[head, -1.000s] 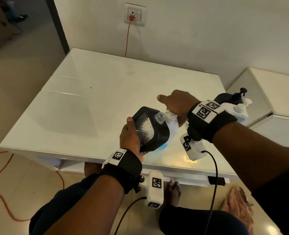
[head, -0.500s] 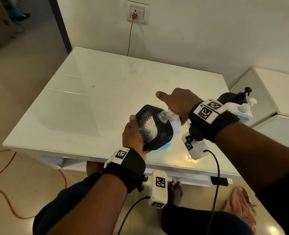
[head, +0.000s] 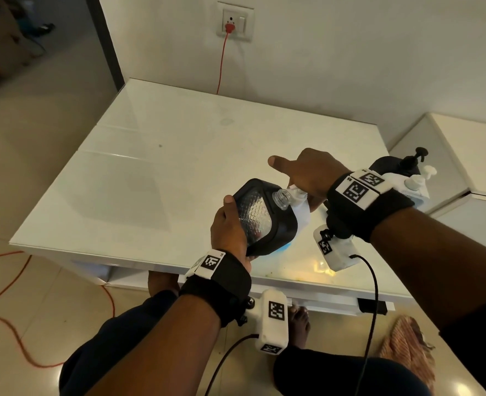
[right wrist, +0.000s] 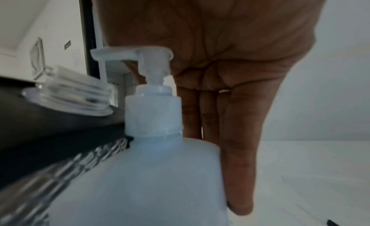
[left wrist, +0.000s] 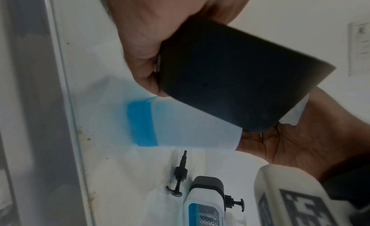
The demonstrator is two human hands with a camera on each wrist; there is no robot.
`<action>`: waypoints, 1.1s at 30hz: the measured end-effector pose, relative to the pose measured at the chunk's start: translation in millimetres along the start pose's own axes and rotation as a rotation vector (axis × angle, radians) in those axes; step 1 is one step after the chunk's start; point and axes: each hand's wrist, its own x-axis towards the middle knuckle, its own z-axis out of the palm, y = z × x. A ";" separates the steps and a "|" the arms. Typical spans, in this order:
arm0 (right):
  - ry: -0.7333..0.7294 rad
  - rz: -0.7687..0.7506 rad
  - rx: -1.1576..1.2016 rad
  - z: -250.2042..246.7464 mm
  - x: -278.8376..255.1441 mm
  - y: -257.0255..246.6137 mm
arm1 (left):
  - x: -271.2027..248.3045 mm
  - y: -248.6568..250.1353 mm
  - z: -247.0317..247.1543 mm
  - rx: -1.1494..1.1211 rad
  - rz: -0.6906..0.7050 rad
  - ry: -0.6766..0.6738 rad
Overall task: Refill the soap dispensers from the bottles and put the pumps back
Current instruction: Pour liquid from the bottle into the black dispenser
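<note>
Two hands engaged; left hand (head: 230, 227) grips black dispenser (head: 267, 215) tilted, open neck right, touching white pump bottle (right wrist: 144, 174) near counter (head: 150, 178) front edge; right hand (head: 313, 175) fingers (right wrist: 238, 150) lie straight against bottle's far side.

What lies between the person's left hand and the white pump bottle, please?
The black dispenser, its neck open, which the left hand grips; the head view shows it.
</note>
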 end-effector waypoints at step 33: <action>0.035 -0.032 -0.071 1.0 1.8 2.5 | 8.2 -4.3 -4.2 0.095 0.096 0.074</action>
